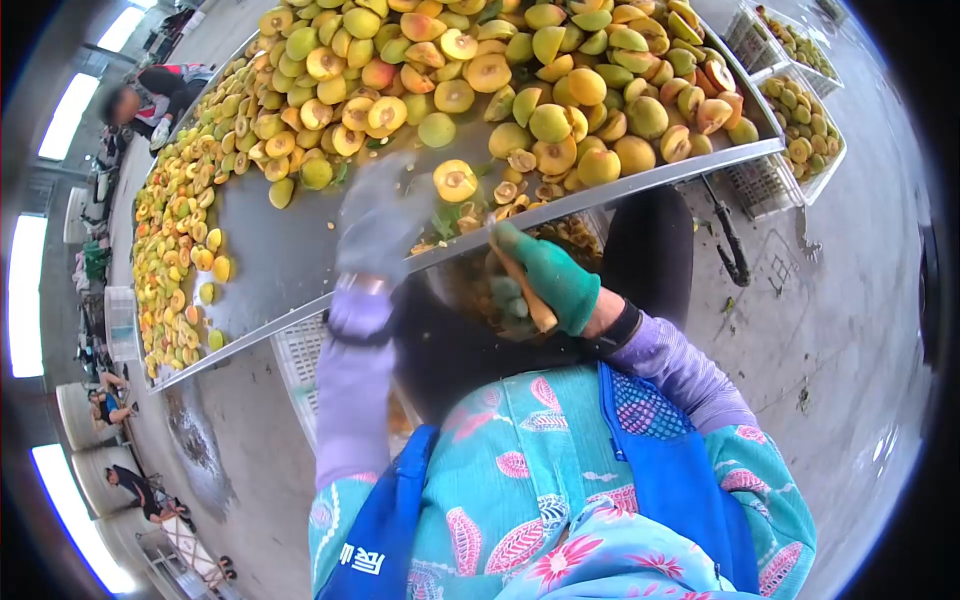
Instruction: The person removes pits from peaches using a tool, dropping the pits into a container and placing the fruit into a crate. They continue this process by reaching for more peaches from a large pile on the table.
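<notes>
Right hand (556,280) grips one wooden handle (524,287); left hand (380,222) over one tray (280,238).

Fruit (487,72) lies along the left and far sides of the table (285,245) — crates (763,190) stand right.

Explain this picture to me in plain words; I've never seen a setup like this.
There's no machine here: a person works with gloved hands. The single picture comes from a camera on their head, looking down, so their clothes fill the bottom. Yellow-orange fruit halves and whole-looking fruit lie piled on a metal table. The right hand, in green, holds a wooden handle. The left hand, in grey, is blurred over the table's edge; its grip is unclear.
</notes>
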Tool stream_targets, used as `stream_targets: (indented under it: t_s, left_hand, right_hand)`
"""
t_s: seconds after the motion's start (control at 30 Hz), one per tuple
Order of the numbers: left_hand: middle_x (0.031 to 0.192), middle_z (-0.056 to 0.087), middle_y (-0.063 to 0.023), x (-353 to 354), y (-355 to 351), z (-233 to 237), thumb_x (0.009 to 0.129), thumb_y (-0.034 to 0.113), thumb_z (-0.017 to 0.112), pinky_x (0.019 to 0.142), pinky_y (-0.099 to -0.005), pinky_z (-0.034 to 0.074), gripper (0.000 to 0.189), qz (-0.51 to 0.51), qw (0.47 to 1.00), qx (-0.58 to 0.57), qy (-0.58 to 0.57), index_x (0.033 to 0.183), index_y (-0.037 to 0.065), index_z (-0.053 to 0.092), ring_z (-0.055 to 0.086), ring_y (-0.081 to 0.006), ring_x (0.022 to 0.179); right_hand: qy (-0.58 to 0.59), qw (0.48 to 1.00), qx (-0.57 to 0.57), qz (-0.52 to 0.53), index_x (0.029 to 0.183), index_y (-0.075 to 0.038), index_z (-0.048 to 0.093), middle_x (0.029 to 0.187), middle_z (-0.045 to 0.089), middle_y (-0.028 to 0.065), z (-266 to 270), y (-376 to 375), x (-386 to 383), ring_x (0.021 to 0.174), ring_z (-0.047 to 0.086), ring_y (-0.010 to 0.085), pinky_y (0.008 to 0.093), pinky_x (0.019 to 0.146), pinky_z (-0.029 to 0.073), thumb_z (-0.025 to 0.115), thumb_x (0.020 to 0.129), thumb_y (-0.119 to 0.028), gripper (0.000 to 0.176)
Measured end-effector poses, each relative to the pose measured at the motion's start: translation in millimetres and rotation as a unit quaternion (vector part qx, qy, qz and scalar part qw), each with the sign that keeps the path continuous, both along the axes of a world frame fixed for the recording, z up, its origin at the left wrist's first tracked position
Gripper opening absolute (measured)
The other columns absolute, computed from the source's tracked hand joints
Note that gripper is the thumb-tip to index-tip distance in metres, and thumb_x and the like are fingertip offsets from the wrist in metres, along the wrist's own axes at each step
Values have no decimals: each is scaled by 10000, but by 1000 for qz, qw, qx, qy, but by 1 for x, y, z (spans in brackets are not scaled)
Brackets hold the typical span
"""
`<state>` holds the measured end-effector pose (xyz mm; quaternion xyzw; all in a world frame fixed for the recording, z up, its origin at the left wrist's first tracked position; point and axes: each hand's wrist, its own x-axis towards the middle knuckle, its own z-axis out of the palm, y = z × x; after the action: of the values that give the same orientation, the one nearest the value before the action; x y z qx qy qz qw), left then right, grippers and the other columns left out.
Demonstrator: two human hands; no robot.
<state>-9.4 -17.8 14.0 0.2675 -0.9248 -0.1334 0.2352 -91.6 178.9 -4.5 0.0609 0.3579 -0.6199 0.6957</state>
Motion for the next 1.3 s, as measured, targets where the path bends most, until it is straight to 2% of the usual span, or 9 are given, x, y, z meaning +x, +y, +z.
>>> stream_targets:
  t_s: [0.17,0.33,0.4,0.47,0.73,1.0,1.13,1.23,1.3]
  left_hand:
    - [1006,644,-157,-61,-29,-32,787,299,689,777,-376,508,455,-185,917,-54,-349,1170,85,569,646,-307,843]
    - [1077,648,-104,2,-5,-26,838,133,678,786,-306,535,384,-91,963,253,-11,1189,37,558,639,-171,908]
    - [1099,643,-132,18,12,-37,903,163,617,826,-323,537,346,-172,969,146,98,1206,10,548,641,-193,936]
    - [1105,636,-167,20,29,-51,989,263,468,865,-330,526,375,-63,898,386,204,1234,-14,533,635,-230,983]
    - [1099,630,-194,3,54,-30,998,284,429,852,-323,523,389,-63,806,522,272,1202,-27,542,634,-239,966]
    - [1000,648,-115,11,62,-19,940,180,550,784,-324,529,261,-48,829,485,272,1098,-25,586,648,-211,896]
    - [967,646,-119,10,50,-34,939,180,571,743,-349,541,235,-63,986,36,150,1078,-9,574,659,-234,850]
    - [942,647,-150,-3,65,-35,948,218,570,719,-353,548,245,-13,809,483,334,1062,2,552,665,-257,818]
    - [849,654,-155,-9,76,-29,968,210,541,612,-283,515,199,-11,797,470,379,991,12,536,626,-184,698]
  right_hand:
    - [107,989,40,-97,830,-135,524,657,461,-24,1,5,-12,537,425,91,226,435,336,480,962,-480,372]
    - [519,850,-60,-73,941,-33,601,695,603,91,-27,-23,3,578,578,196,346,552,449,475,972,-423,411]
    - [555,829,-68,-1,944,-25,587,687,608,127,-14,-30,6,584,597,243,381,589,469,468,973,-422,415]
    - [616,786,-54,17,946,-26,569,698,615,160,-19,-35,11,630,612,333,426,606,472,457,974,-390,382]
    - [690,722,-40,-28,990,-9,557,744,622,234,-19,-20,14,728,623,429,499,631,467,452,970,-352,359]
    - [654,756,-24,-22,1008,-5,556,751,632,235,-20,-19,21,704,629,415,482,616,482,454,970,-408,417]
    - [593,801,-63,-53,1014,-10,574,678,619,182,-25,-19,24,621,636,330,433,585,487,464,965,-461,467]
    - [501,862,-29,-80,1037,-8,592,653,595,132,-19,-23,37,574,613,263,387,553,483,454,968,-493,508]
    - [463,885,-47,-24,1054,-12,594,654,581,114,-21,-21,28,543,584,223,360,505,466,451,966,-512,527]
